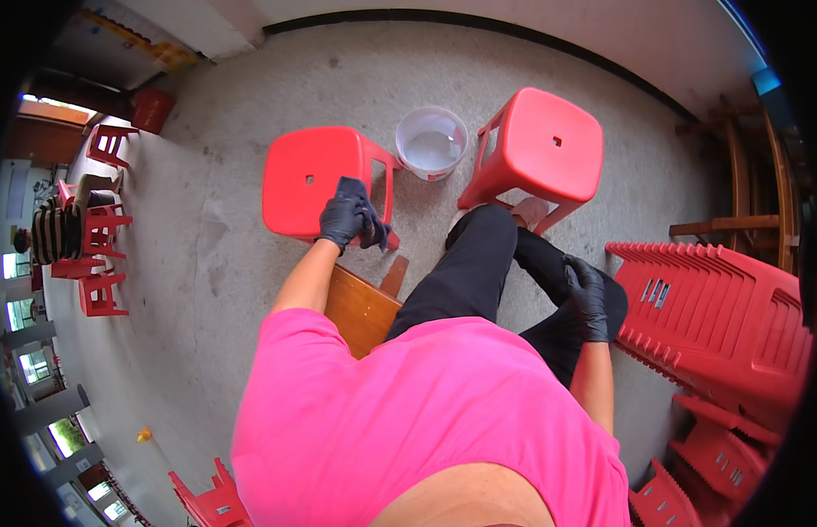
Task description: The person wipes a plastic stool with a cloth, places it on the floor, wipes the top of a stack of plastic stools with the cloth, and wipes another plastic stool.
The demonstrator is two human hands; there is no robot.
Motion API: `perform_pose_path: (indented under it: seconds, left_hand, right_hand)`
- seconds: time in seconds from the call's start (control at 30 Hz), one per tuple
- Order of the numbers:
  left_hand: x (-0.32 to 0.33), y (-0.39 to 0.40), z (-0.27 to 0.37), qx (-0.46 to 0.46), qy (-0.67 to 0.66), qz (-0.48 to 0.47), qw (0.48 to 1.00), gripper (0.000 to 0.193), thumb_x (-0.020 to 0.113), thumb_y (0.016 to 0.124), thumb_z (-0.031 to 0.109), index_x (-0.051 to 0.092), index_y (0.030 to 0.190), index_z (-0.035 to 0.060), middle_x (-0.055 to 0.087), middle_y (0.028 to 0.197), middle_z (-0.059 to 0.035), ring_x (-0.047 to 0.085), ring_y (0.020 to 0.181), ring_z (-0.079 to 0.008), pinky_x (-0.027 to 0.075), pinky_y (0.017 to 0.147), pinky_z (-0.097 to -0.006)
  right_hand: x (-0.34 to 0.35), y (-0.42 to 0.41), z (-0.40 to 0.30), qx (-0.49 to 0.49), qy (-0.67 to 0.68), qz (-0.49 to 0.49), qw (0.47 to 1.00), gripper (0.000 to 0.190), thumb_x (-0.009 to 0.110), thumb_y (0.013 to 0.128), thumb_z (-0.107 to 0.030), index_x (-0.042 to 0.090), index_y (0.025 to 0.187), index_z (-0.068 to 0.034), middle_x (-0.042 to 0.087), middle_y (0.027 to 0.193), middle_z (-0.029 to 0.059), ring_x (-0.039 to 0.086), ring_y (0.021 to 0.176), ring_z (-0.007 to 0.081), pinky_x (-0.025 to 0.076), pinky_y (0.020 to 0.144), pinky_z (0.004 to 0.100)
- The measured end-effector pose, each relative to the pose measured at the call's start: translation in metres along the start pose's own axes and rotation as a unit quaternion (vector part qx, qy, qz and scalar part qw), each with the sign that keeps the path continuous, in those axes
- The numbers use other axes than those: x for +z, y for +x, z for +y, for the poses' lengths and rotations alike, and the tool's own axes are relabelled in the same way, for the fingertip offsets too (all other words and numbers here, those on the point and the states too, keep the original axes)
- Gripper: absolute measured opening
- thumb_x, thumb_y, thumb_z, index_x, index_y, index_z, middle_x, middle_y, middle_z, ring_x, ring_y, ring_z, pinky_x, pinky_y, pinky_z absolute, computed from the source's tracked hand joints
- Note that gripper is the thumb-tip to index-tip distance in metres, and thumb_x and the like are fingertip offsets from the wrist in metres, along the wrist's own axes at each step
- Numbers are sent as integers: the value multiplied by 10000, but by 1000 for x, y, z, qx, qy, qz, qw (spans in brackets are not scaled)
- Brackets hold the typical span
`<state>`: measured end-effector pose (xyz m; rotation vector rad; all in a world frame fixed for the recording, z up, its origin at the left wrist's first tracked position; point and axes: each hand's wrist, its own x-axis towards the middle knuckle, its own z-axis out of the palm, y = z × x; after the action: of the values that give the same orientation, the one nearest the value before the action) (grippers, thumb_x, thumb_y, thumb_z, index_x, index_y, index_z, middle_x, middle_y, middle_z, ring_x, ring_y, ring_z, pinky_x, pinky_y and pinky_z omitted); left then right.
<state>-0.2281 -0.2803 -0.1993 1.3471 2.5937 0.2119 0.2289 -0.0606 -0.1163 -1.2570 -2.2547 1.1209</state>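
My left hand [343, 219], in a black glove, grips a dark cloth [353, 190] at the near right corner of a red plastic stool [296, 158]. Part of the cloth hangs down beside the stool's side. In its black glove, my right hand [585, 290] rests on my right knee with nothing visible in it. Between two stools stands a translucent plastic bucket [431, 142], with what looks like some liquid inside. The second red plastic stool [537, 148] is upright in front of my feet, its top bare.
A wooden bench [362, 309] is under me. Nested red stools [711, 309] lie to my right, near a wooden frame [737, 178]. Far left, a person in a striped top [56, 230] sits among more red stools [105, 293]. A red bin [151, 109] stands farther back.
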Motion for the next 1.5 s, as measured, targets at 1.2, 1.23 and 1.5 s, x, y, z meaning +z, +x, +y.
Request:
perform_pose_path:
  seconds: [1.2,1.23,1.5]
  left_hand:
    - [-117,-38,327,366,-417,-281,783,214,598,920,153,569,1058,-8,625,971,-18,552,919,-108,460,841,-294]
    - [-107,-39,331,363,-420,-280,783,214,598,920,153,569,1058,-8,625,971,-18,552,919,-108,460,841,-294]
    - [-80,34,339,234,-656,-239,676,217,622,906,152,617,1072,13,627,955,9,550,902,-66,465,823,-250]
  right_hand:
    - [-102,-20,-86,-45,526,157,835,206,618,916,-163,618,1081,-40,650,1005,23,613,911,107,490,831,247]
    - [-107,-18,-85,-38,490,146,859,193,619,915,-165,621,1064,-43,652,989,18,615,897,104,494,822,247]
    - [-142,55,-86,-12,314,148,938,212,625,916,-189,625,1044,-20,628,934,-23,572,815,62,489,739,221]
